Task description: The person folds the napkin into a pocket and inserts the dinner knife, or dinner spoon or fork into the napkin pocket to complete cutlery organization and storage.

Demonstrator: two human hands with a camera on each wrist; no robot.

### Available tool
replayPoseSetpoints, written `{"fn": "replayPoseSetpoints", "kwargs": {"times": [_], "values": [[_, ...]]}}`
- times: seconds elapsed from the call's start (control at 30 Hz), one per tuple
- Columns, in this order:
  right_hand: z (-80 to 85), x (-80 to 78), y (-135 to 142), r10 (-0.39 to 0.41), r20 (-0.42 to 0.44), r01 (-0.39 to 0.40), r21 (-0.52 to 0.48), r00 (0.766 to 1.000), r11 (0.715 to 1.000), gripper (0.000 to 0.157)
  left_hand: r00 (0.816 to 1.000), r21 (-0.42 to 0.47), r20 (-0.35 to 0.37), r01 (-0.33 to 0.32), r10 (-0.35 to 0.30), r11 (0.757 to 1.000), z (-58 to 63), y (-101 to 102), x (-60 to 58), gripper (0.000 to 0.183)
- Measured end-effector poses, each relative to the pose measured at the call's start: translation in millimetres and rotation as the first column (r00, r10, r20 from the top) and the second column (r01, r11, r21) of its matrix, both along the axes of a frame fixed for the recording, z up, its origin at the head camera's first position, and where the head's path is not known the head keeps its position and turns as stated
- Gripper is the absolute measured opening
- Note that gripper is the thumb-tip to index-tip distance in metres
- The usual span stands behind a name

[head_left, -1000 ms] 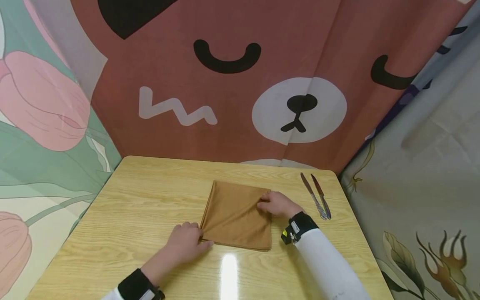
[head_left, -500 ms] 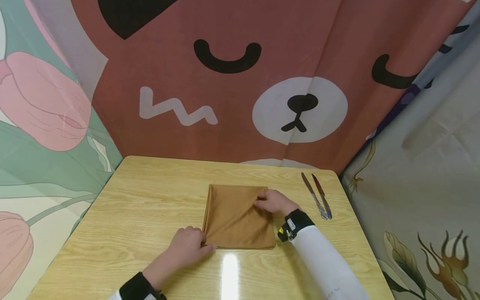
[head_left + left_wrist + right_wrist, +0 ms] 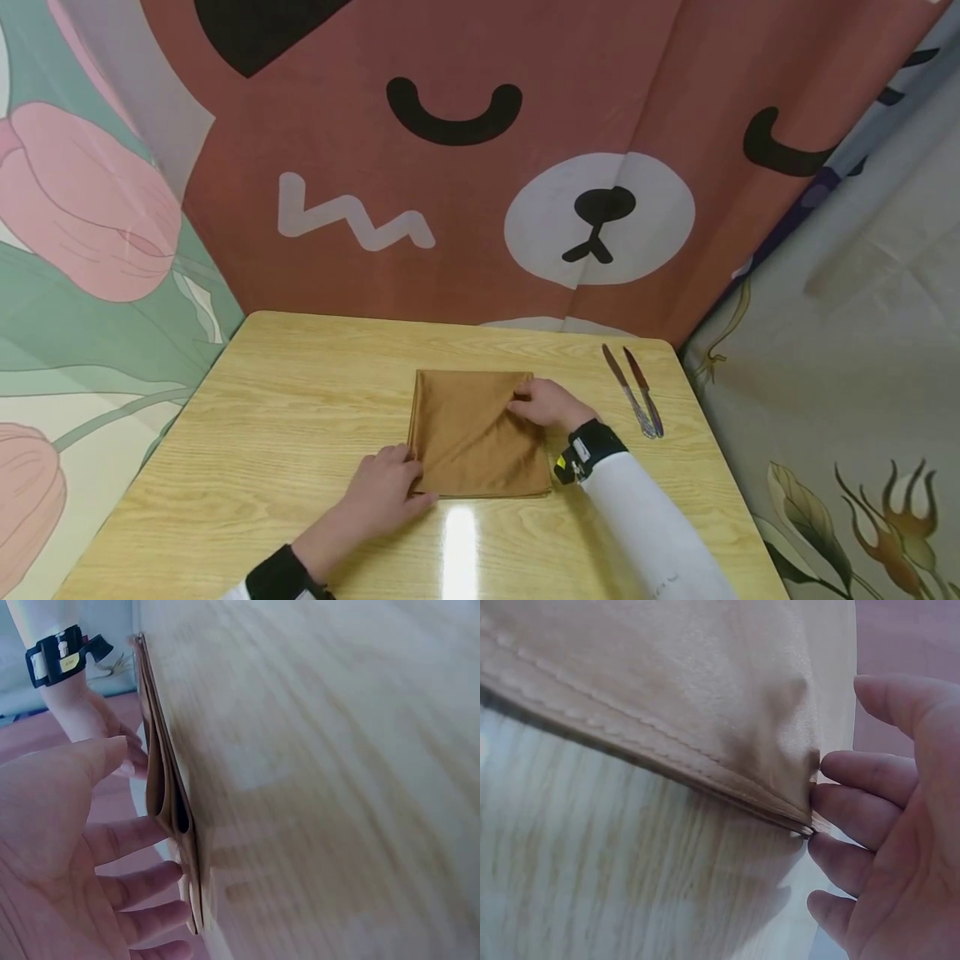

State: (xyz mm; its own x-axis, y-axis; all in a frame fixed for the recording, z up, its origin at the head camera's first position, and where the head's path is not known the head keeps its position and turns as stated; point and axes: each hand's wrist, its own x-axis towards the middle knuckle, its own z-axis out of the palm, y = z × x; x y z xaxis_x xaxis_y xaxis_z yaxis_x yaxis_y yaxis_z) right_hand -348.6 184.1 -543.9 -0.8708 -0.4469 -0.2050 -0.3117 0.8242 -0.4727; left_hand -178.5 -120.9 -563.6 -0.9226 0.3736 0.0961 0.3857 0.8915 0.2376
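Observation:
A brown cloth napkin [image 3: 468, 433], folded into a square of several layers, lies on the wooden table. My left hand [image 3: 384, 490] is at its near left corner, fingers along the left edge and thumb by the front edge. In the left wrist view its fingers are fairly straight against the layered folds [image 3: 174, 796], the thumb held apart. My right hand [image 3: 553, 405] touches the far right corner. The right wrist view shows relaxed fingertips at the stitched corner [image 3: 727, 769] and the thumb away from them. Slanting creases cross the napkin's top.
Two table knives, one silver [image 3: 627, 390] and one with a reddish blade [image 3: 636, 371], lie side by side at the table's [image 3: 300, 383] far right. A bear-print curtain [image 3: 465, 275] hangs behind the table, with floral cloths at both sides.
The napkin has turned slightly and now sits squarer to the table, its far left corner nearer and further left. My left hand has shifted slightly right; my right hand slightly left.

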Motion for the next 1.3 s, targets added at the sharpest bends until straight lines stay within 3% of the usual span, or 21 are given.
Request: {"fn": "replayPoseSetpoints", "kwargs": {"times": [0.3,0.67,0.9,1.3], "values": [[-2.7,8.3,2.2,-0.002,-0.012,0.002,-0.013,1.0,1.0,0.052,0.984,-0.023,0.146,0.107,-0.102,0.994,-3.6,15.0,-5.5,0.074],[-15.1,25.0,10.5,0.074,-0.056,-0.072,0.03,0.996,0.997,0.062,0.978,-0.02,0.158,0.144,-0.139,0.989,-7.0,25.8,-11.7,0.078],[-15.1,53.1,18.3,0.077,-0.064,-0.07,0.1,0.995,0.992,0.065,0.977,-0.031,0.152,0.154,-0.148,0.988,-10.0,33.3,-17.1,0.078],[-19.9,109.6,34.7,0.168,-0.121,-0.155,0.111,0.978,0.982,0.07,0.97,-0.065,0.171,0.187,-0.174,0.98,-3.0,60.5,-34.5,0.071]]}}
